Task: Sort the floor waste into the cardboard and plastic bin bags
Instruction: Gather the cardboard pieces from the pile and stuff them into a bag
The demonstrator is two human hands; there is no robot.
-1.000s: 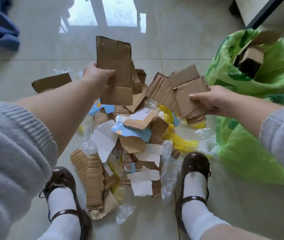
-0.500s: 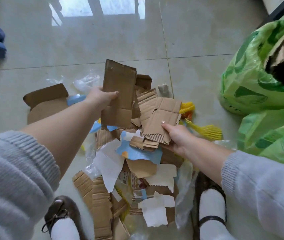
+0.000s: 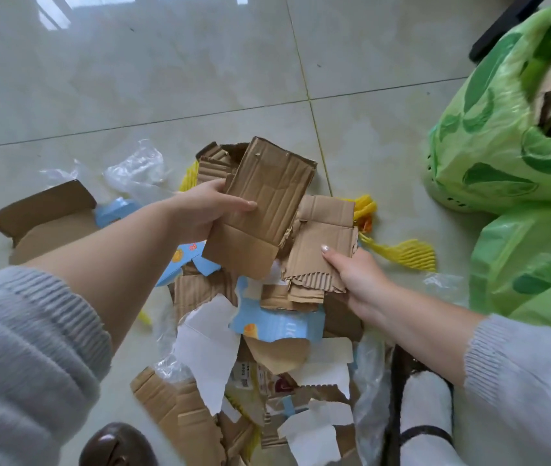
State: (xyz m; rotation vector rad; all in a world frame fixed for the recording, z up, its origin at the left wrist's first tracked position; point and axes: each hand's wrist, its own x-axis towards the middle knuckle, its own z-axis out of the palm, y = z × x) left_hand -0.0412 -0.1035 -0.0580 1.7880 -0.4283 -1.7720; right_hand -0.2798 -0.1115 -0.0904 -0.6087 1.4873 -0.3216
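Head cam, looking down at pale glossy tiled floor [image 3: 166, 79]. Left hand [image 3: 207, 210] grasps a tall brown creased cardboard sheet [image 3: 264, 210], thumb across its front, sheet tilted w/ top leaning right, held above the pile. Right hand [image 3: 354, 280] pinches a stack of torn brown corrugated cardboard pieces [image 3: 321, 250], thumb on top, fingers underneath; stack sits just beside & partly under the left-hand sheet.

Below both hands: heap of mixed waste on floor [image 3: 250, 348], i.e. brown card scraps, white paper pieces, light-blue printed carton bits. Yellow foam-net sleeve [image 3: 405, 255] lies just right of the right hand's stack. Crumpled clear plastic film [image 3: 136, 169] on floor at upper left of heap, near a folded brown cardboard flap [image 3: 42, 213] at far left.

Green leaf-print plastic bin bag [image 3: 502, 156] at right, mouth open, brown cardboard inside; well apart from the hands. Grey knit sleeves on both arms. Dark brown shoe [image 3: 116, 445] at bottom left, white sock [image 3: 425, 405] bottom right.
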